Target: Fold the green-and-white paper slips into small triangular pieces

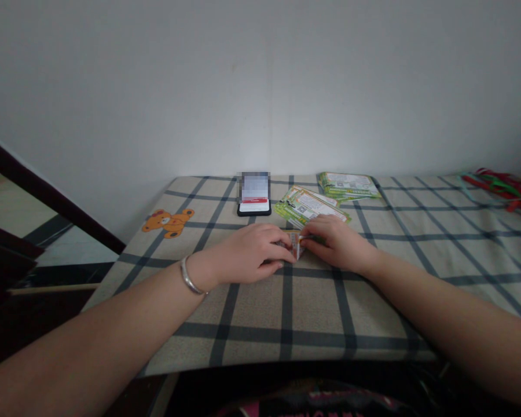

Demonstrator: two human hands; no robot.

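Note:
Both hands work on a small printed card [296, 245] that is bent up into a fold over the tablecloth. My left hand [254, 250], with a silver bangle on its wrist, presses the card's left side with its fingers closed. On the other side my right hand [332, 238] pinches the card between thumb and fingers. Much of the card is hidden under the fingers. Just beyond the right hand lies a fanned group of green-and-white printed cards [312, 205].
A stack of similar cards [349, 185] lies near the wall. A phone [255, 194] with a lit screen rests left of it. An orange bear figure [168, 223] is on the checked tablecloth [252, 313]. Red and green cloth-like items [507, 194] lie at the far right.

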